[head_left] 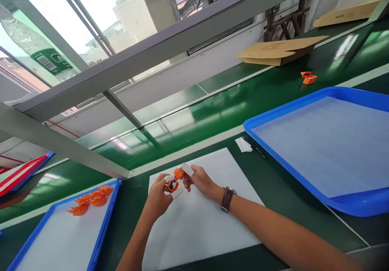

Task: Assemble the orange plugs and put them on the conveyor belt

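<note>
Above a white sheet (pixel 200 222), both my hands are closed on a small orange box (pixel 173 186), which looks like a ring box standing open. My left hand (pixel 158 198) grips the lower part, where something dark and white shows inside. The fingers of my right hand (pixel 201 180) pinch the upper orange part (pixel 178 173), which looks like the lid. White covers are on some fingertips of both hands. A dark-strapped watch (pixel 227 198) is on my right wrist. Fine details inside the box are too small to make out.
A blue-rimmed tray (pixel 105 222) at left holds several orange pieces (pixel 91 200). At right lies a large blue tray (pixel 304 183) lined with white. Behind it are an open orange box (pixel 309 79) and cardboard (pixel 279 50). A grey metal bar (pixel 152 48) crosses overhead, with a bottle (pixel 45 52) above.
</note>
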